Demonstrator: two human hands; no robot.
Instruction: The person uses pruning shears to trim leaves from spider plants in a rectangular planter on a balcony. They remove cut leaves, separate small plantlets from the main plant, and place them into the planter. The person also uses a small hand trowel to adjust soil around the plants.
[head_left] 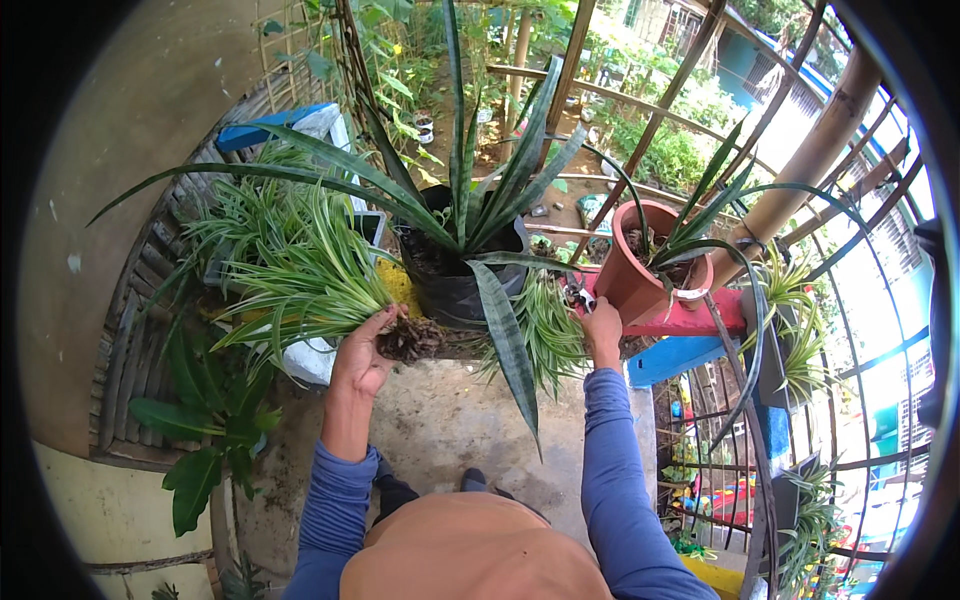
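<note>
My left hand (362,352) is closed around the base of a spider plant (315,270) with striped green and cream leaves. Its bare clump of roots and soil (410,340) sticks out to the right of my fingers. My right hand (602,328) grips a small dark and silvery tool (578,296), whose exact kind I cannot make out. Another spider plant (545,330) hangs beside that hand. Between my hands stands a black pot (455,285) with a tall snake plant (470,190), one leaf drooping toward me.
A terracotta-coloured pot (640,270) with long-leaved plants sits on a red ledge (715,318) at the right. More spider plants (225,225) crowd the left, above a broad-leaved plant (205,430). Bamboo posts (810,160) and a lattice fence close off the far and right sides.
</note>
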